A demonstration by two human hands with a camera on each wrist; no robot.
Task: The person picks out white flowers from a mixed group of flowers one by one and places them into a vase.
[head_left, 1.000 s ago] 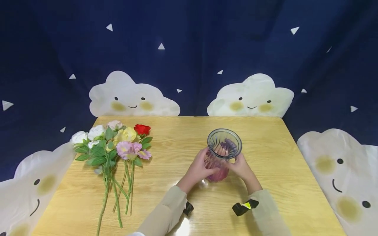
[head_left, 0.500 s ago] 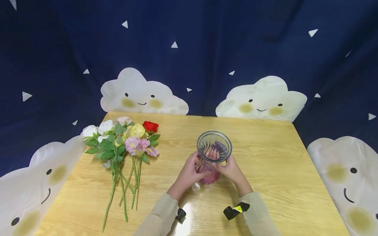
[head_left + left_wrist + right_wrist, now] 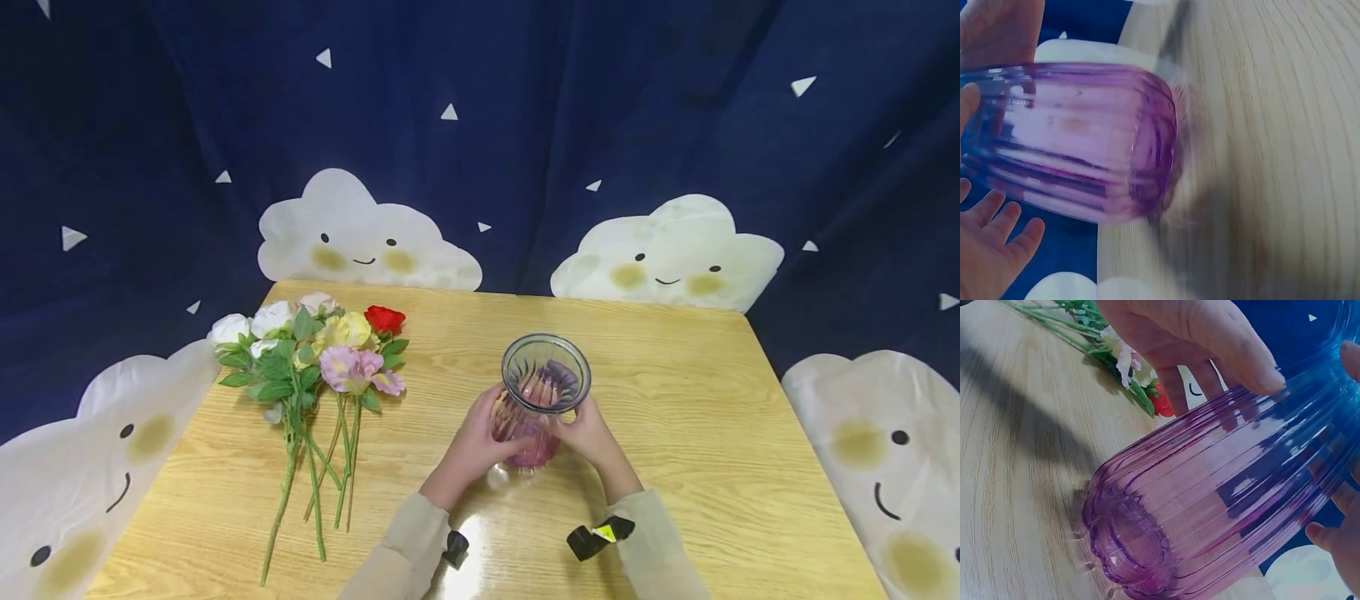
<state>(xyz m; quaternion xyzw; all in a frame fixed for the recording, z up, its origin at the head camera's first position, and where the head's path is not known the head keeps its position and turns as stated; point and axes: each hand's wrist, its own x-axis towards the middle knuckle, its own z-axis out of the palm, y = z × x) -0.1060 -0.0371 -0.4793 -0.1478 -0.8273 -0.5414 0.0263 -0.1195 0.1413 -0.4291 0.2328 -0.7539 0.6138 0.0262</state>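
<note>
A ribbed glass vase (image 3: 536, 433), bluish at the wide rim and pink-purple at the base, is held at the middle of the table's near half. My left hand (image 3: 480, 437) grips its left side, thumb across the front. On the opposite side my right hand (image 3: 588, 433) holds it, its thumb also at the front. In the right wrist view the purple base (image 3: 1129, 544) meets the wooden surface, and the left hand (image 3: 1210, 337) shows above the glass. Spread fingers (image 3: 1007, 228) of the left hand show along the vase in the left wrist view.
Several loose flowers lie on the left of the wooden table (image 3: 675, 417): white blooms (image 3: 273, 319), a yellow one (image 3: 345, 332), a pink-purple one (image 3: 352, 369) and a red rose (image 3: 386, 319), stems towards me. A dark blue curtain (image 3: 510, 100) with clouds hangs behind.
Both hands have shifted the vase left across the table, closer to the flowers; over the last half second it has stayed almost still. The head view has turned slightly.
</note>
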